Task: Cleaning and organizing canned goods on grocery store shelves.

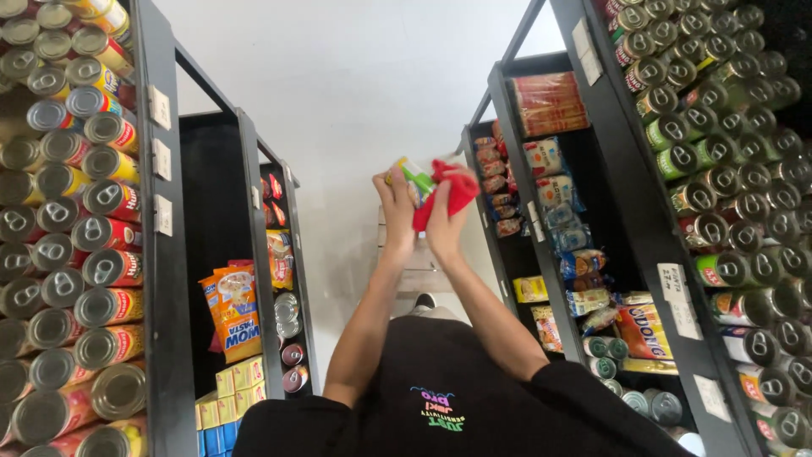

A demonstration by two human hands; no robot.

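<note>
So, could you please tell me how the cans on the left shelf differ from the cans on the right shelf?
The left shelf cans have mostly red and yellow labels, while the right shelf cans are largely green and red. The left ones look bigger in the picture, the right ones smaller. Both lie stacked with silvery pull-tab ends facing the aisle.

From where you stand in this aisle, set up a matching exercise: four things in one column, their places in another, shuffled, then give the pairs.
Things:
1. red cloth
2. orange pasta bag
3. green cans
4. small colourful packet

Places:
A. upper shelves on the right side
B. under the right hand, in the middle of the aisle
C. low on the left shelf, beside a stack of cans
D. at the left hand, partly behind the cloth

Pairs: 1-B, 2-C, 3-A, 4-D
</note>
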